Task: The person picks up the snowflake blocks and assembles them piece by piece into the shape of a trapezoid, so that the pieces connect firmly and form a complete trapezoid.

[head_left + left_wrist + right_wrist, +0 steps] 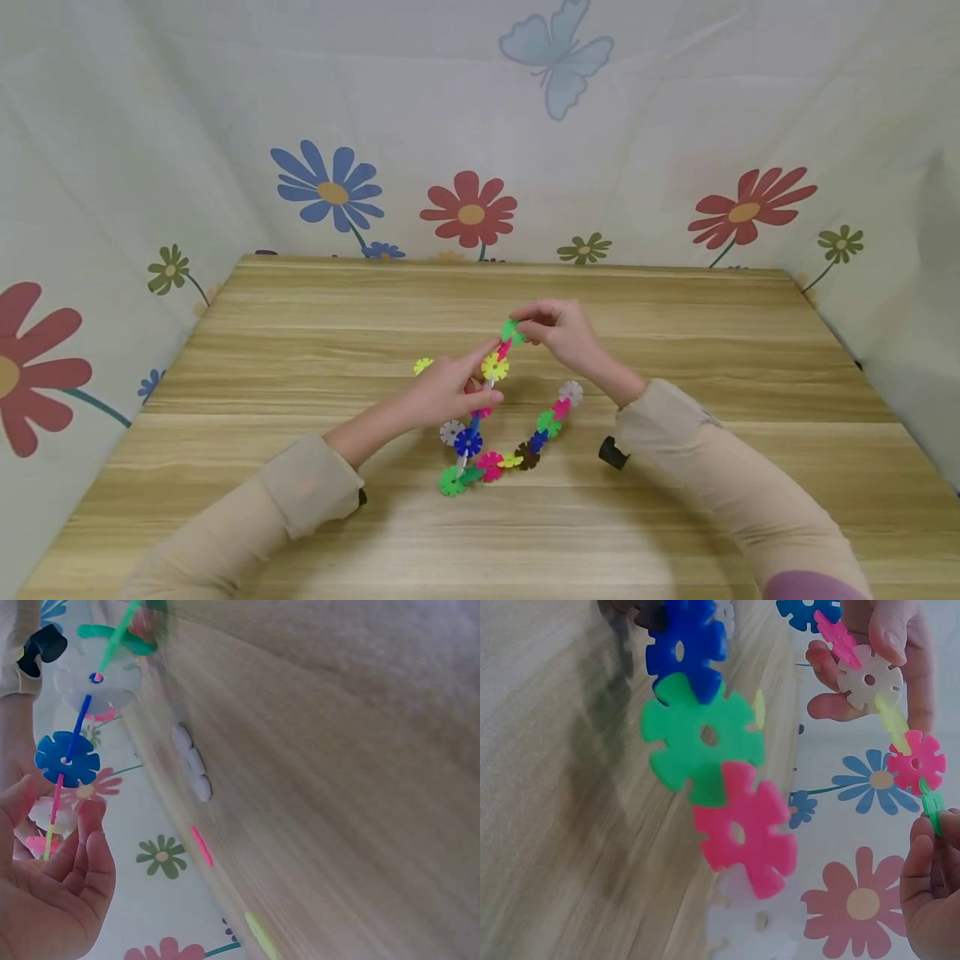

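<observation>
A chain of notched, flower-shaped plastic linking discs (pixel 491 466) bends through a corner at a green disc near the table's front. One arm of it rises between the hands; the other curves right, ending in a white disc (pixel 572 392). My right hand (pixel 567 336) pinches the green end disc (pixel 513 332) between thumb and fingertips. Lower on this arm, my left hand (pixel 447 389) holds the chain near a white disc (pixel 869 679), its index finger extended alongside. A yellow disc (pixel 495 367) and a pink disc (pixel 917 763) lie between the two hands.
On the wooden table (pixel 315 333), a yellow disc (pixel 423 365) shows behind the left hand. Another white disc (pixel 452 432) is left of the chain. A black wrist fitting (pixel 613 452) sticks out by the right cuff. A flower-printed cloth (pixel 405 100) hangs behind the table.
</observation>
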Action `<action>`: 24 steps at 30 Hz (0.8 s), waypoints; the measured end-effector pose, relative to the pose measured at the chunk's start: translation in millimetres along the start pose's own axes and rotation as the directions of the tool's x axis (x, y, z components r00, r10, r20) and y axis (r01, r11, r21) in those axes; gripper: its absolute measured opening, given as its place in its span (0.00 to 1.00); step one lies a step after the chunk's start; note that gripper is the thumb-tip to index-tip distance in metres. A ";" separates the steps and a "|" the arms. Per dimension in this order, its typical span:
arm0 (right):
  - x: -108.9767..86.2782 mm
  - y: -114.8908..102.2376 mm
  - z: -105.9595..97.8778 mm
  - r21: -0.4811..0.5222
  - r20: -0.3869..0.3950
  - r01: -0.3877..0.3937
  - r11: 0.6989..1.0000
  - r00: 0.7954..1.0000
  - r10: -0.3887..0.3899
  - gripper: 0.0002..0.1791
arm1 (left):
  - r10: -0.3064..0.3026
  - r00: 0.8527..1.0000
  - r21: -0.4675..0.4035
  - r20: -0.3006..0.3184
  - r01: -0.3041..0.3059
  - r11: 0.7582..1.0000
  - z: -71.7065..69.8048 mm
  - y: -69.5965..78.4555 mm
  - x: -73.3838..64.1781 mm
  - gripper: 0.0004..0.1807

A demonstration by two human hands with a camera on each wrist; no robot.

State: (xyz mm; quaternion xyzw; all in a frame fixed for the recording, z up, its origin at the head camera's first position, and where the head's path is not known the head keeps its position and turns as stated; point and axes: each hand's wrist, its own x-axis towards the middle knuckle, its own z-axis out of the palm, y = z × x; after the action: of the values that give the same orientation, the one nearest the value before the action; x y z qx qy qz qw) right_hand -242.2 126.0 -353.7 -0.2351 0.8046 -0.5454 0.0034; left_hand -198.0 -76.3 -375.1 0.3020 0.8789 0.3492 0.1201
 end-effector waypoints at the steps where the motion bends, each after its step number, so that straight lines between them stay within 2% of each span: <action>1: 0.8 1.0 1.1 0.004 0.004 -0.003 1.000 1.000 0.003 0.09 | -0.006 1.000 -0.012 0.005 0.006 1.000 0.8 -1.8 0.2 0.42; 6: 4.1 3.5 6.0 0.022 0.024 -0.022 1.000 0.999 0.021 0.09 | -0.077 0.997 -0.063 0.010 0.077 0.995 1.3 -6.0 1.6 0.42; 10: 5.8 2.8 9.4 0.021 0.035 -0.040 0.999 0.999 0.040 0.09 | -0.110 0.993 -0.091 -0.039 0.106 0.990 0.0 -8.9 5.4 0.41; 15: 7.5 2.5 13.6 0.015 0.048 -0.053 0.999 0.997 0.052 0.09 | -0.121 0.989 -0.156 -0.080 0.107 0.982 -2.8 -11.9 10.1 0.38; 24: 7.4 0.3 21.5 0.034 0.074 -0.065 0.997 0.995 0.063 0.08 | -0.125 0.990 -0.237 -0.072 0.105 0.966 -4.6 -15.0 11.2 0.34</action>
State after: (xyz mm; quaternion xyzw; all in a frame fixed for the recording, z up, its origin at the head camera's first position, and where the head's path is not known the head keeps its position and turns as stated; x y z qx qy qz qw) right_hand -243.3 104.4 -360.8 -0.2288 0.8010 -0.5506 0.0544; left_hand -215.6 -80.5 -382.2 0.2189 0.8524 0.4548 0.1364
